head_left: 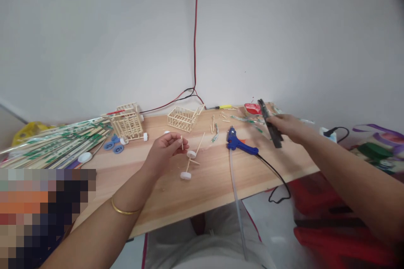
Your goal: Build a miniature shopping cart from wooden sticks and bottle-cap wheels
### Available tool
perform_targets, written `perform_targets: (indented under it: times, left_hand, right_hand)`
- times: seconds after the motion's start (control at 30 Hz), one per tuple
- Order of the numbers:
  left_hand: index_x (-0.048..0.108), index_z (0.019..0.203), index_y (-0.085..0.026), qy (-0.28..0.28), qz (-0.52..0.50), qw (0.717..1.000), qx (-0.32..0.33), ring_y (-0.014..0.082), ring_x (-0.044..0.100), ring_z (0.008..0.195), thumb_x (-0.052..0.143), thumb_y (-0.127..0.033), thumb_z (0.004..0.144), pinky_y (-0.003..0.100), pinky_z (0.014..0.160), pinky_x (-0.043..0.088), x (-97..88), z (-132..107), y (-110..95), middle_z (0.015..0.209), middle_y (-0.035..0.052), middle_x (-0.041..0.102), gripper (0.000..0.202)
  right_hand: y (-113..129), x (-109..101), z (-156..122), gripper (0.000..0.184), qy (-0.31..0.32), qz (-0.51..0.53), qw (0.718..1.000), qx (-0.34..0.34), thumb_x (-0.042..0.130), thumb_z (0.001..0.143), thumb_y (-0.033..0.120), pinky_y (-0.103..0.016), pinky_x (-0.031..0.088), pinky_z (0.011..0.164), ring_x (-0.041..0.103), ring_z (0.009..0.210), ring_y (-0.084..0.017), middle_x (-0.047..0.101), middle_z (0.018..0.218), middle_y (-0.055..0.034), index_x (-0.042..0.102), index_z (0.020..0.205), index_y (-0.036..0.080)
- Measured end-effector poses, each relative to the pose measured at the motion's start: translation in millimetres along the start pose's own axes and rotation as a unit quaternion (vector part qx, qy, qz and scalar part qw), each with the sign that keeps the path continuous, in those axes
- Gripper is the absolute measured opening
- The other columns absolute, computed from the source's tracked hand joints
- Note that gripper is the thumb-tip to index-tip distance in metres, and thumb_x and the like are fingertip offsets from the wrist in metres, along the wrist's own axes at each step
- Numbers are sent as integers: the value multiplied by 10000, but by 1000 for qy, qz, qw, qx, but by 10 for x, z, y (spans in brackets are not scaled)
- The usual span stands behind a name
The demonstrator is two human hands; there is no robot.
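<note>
My left hand (pixel 166 145) is raised over the wooden table (pixel 195 189) and pinches a short wooden stick (pixel 182 142) between its fingertips. Just right of it lies a small stick axle with two white bottle-cap wheels (pixel 188 164). My right hand (pixel 288 128) is closed round a black hand tool (pixel 269 124) at the table's far right, its dark jaws pointing up toward the wall. A blue glue gun (pixel 240 143) lies between the two hands, with a clear glue stick trailing off the front edge.
Two stick-built cages (pixel 128 122) (pixel 182 117) stand at the back of the table. Wrapped chopstick packs (pixel 57 143) are piled at the left beside blue and white caps (pixel 113 146). Loose stick pieces (pixel 214 126), a red packet (pixel 252 108), wires and a power strip (pixel 328 134) lie at the back right.
</note>
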State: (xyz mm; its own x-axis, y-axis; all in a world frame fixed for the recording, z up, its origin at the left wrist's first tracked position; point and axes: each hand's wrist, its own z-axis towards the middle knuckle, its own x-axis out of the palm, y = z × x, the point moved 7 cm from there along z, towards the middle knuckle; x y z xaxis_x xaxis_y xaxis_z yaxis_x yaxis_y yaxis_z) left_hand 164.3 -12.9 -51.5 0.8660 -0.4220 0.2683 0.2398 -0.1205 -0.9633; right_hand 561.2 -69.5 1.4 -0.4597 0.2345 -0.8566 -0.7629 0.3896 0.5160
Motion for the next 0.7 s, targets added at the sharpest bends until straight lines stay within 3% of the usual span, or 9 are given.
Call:
perform_targets:
  times: [0.1,0.17,0.23,0.33,0.47,0.6,0.67,0.7]
  left_hand:
    - [592,825,-142,1,2,1000,-2,134,634,740,724,-327,757,323,743,535,-9,8,16,818,19,665,237]
    - [594,823,-145,3,2,1000,-3,133,633,739,726,-327,754,316,737,529,-10,13,25,811,17,666,235]
    - [594,823,-146,2,3,1000,-4,131,632,736,727,-329,753,301,720,522,-6,17,33,801,14,665,237]
    - [587,819,-145,-3,3,1000,-8,132,636,733,730,-336,748,280,692,508,9,16,43,793,16,665,248]
    - [580,816,-144,-1,-4,1000,-17,134,643,734,735,-338,742,271,686,499,49,-4,38,798,22,667,259]
    - [582,816,-147,-12,-27,999,-18,128,637,728,742,-315,734,258,673,494,57,-35,-12,790,16,664,246]
    - [590,815,-148,-12,-42,999,-19,124,630,718,746,-304,731,261,676,498,68,-51,-42,789,13,661,236]
    - [597,811,-146,-9,-49,999,-19,123,627,716,747,-298,730,263,678,499,76,-60,-58,791,13,659,229]
  right_hand:
    - [106,-1,-44,503,101,165,981,13,223,889,446,-324,509,686,657,737,-196,690,887,-194,608,826,129]
    - [258,40,-167,561,167,354,920,25,210,877,496,-370,506,741,662,817,-210,692,968,-187,632,882,127]
    - [451,55,-328,652,188,483,855,14,156,876,540,-392,487,749,653,875,-200,684,1018,-167,639,964,111]
    - [753,113,-590,749,194,552,810,-30,35,873,553,-416,464,749,625,982,-189,642,1139,-135,607,1103,128]
    - [1130,323,-903,626,253,604,753,-64,209,843,600,-456,460,878,604,1038,-228,618,1212,-106,624,1115,218]
    - [1346,563,-1093,525,300,608,731,-68,352,804,522,-428,466,915,600,1006,-234,598,1235,-116,602,1145,210]
    - [1402,677,-1141,495,326,579,744,-73,393,792,461,-443,469,908,603,1000,-242,612,1199,-120,565,1182,210]
    - [1418,715,-1144,483,326,551,764,-83,408,789,427,-450,473,894,609,978,-243,629,1156,-117,548,1198,212]
